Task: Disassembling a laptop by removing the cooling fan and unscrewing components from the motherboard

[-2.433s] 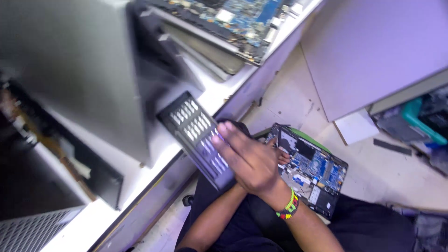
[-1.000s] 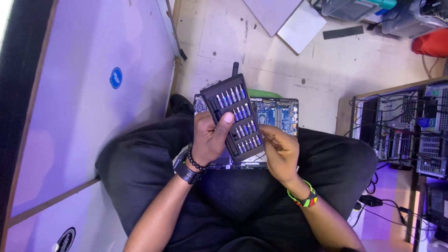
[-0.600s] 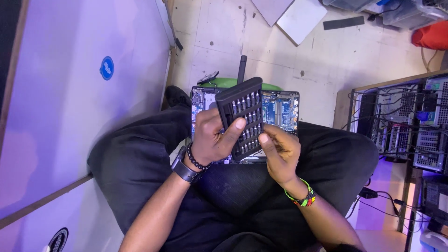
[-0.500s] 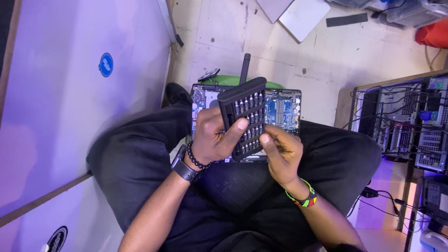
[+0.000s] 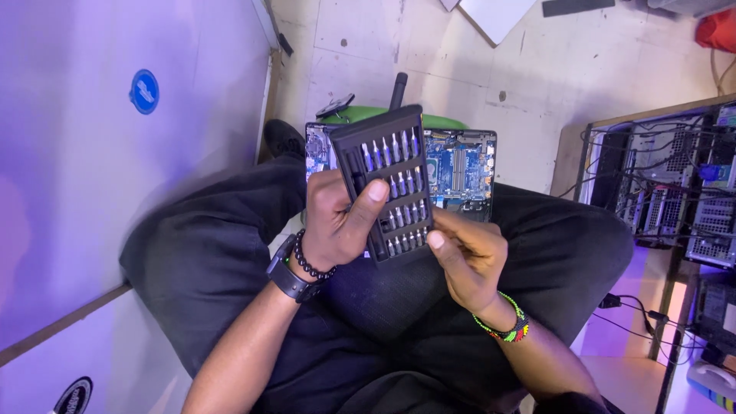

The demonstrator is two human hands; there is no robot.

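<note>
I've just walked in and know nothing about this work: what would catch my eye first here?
Probably the dark case of screwdriver bits at the centre, gripped by the left hand with its thumb across the rows, while the right hand touches its lower edge. Just behind it, an opened laptop with blue circuit boards rests on the person's lap. At far right stands a rack of wired computer parts.

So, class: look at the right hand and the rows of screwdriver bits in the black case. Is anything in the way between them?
Nothing visible is. The bit case lies open-faced in the left hand, whose thumb crosses only its left strip. The right hand already touches the case's lower right corner, and the bits are uncovered.
</note>
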